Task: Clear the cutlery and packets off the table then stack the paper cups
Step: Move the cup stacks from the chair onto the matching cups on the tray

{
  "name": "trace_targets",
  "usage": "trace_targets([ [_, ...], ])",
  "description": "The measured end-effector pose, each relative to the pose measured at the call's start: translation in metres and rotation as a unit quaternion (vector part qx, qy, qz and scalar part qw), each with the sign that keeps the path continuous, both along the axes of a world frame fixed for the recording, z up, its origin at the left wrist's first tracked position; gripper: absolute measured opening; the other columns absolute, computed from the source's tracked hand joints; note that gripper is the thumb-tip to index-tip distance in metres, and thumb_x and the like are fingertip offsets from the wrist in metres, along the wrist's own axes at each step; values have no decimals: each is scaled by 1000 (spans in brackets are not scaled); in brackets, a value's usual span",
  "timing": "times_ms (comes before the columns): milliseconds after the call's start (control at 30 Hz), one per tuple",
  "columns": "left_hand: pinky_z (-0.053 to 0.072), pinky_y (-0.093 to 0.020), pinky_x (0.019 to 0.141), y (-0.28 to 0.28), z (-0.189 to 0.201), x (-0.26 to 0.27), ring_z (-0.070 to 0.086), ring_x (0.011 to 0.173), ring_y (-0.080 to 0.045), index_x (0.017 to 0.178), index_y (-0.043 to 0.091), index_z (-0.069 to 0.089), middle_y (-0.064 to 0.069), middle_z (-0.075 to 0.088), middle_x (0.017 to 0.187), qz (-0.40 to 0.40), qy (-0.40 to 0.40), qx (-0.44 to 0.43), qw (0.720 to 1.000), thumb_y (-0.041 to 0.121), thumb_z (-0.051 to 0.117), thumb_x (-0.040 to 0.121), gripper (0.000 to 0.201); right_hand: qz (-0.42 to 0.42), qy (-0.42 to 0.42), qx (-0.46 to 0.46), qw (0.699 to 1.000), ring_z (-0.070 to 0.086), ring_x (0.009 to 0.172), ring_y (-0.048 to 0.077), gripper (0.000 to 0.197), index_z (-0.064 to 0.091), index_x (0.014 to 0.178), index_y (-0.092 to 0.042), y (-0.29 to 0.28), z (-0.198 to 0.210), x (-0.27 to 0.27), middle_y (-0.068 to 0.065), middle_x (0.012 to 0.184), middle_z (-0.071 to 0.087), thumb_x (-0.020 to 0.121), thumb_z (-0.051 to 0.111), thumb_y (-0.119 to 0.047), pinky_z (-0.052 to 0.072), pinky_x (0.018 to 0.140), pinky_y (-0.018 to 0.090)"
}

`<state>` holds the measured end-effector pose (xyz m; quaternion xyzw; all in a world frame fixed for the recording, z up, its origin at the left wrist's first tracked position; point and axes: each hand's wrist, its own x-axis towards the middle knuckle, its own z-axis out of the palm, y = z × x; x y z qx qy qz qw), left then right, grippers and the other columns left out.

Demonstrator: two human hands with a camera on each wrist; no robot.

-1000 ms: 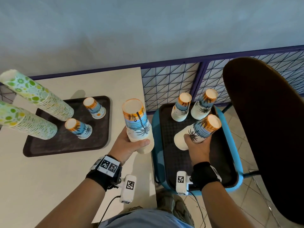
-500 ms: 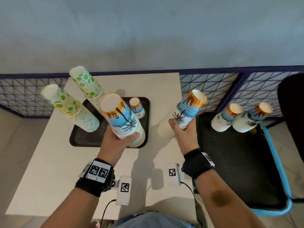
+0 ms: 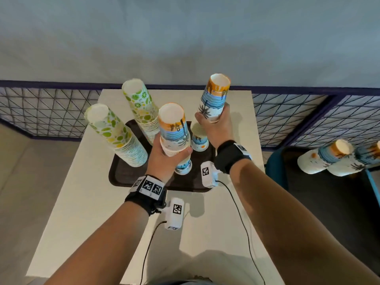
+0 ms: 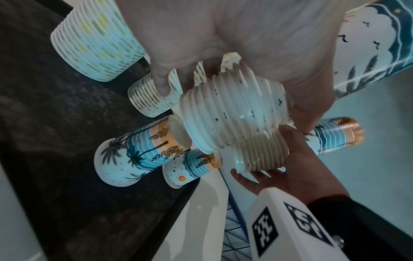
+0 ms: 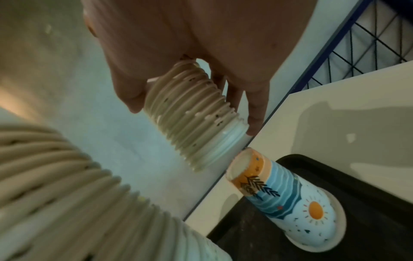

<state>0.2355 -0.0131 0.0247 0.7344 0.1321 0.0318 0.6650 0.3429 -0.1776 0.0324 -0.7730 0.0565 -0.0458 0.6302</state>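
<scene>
The left hand (image 3: 164, 159) has its grip wrapped round a stack of palm-print cups (image 3: 173, 128), held upside down above the dark tray (image 3: 121, 173) on the worktop (image 3: 98, 212). The right hand (image 3: 216, 128) grips a second palm-print stack (image 3: 214, 97) the same way, raised over the tray's far right corner. On the tray stand two tall stacks of green-spotted cups (image 3: 115, 132) and two short palm-print cups (image 3: 198, 138). Two more palm-print stacks (image 3: 322, 159) stand on a blue-rimmed tray (image 3: 372, 182), well off to the right.
</scene>
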Motion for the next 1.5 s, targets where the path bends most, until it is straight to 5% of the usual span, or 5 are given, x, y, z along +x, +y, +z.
trace_targets([
  [267,53,-56,112,13,-44,12,71,125,-21,140,23,56,1,74,134,-32,47,-8,998,34,98,64,89,11,44,-93,995,64,109,17,74,46,133,-31,18,-40,15,-3,120,60,72,84,-48,55,100,43],
  [533,49,-32,110,28,-75,8,65,123,-5,147,25,53,8,68,138,-74,119,54,989,26,95,78,80,67,153,-175,970,61,122,26,75,45,137,-22,10,-67,2,2,133,63,76,86,-37,49,105,37],
  [933,40,-45,123,33,-73,-9,50,145,-26,161,16,33,-6,52,157,-47,231,55,970,26,99,72,112,46,198,-163,965,53,134,30,85,32,153,-20,-7,-59,-17,10,151,50,83,80,-20,47,110,42],
  [1200,44,-36,71,-15,-64,-74,57,76,-25,76,17,47,-6,63,79,-4,253,135,958,31,84,86,41,-63,99,-53,992,59,80,18,27,60,112,-25,-104,-65,-96,6,113,62,92,61,-7,50,70,28],
  [1500,49,-11,67,-174,-18,-64,60,64,-2,96,27,60,5,67,87,-187,97,122,970,19,80,93,22,-254,150,-13,955,60,88,15,35,52,116,-23,-262,-72,-144,2,100,60,88,68,-9,56,92,52],
])
